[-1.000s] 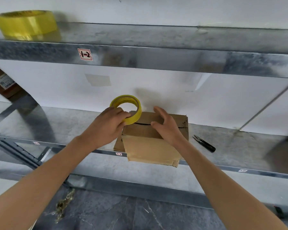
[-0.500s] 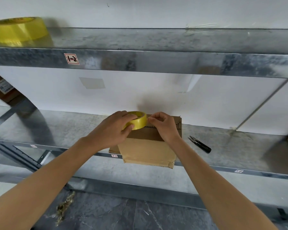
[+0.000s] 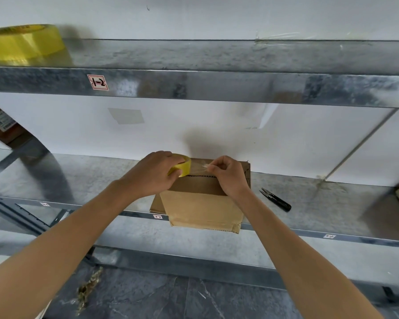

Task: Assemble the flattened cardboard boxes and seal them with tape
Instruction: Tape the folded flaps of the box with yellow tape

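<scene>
Fingers (image 3: 171, 157): left hand (image 3: 148, 178) grips tape roll (image 3: 183, 168) | right hand (image 3: 229, 178) pinches tape end (image 3: 207, 166) — now drawn rightward

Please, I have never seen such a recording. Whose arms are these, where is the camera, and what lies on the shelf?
There is no machine: these are a person's two bare arms, filmed by one camera worn on the head, looking forward and down. The left hand grips a small yellow tape roll; the right hand pinches the clear tape end pulled from it, above a cardboard box on a metal shelf. Black snips lie right of the box. A bigger yellow roll sits on the upper shelf.
</scene>
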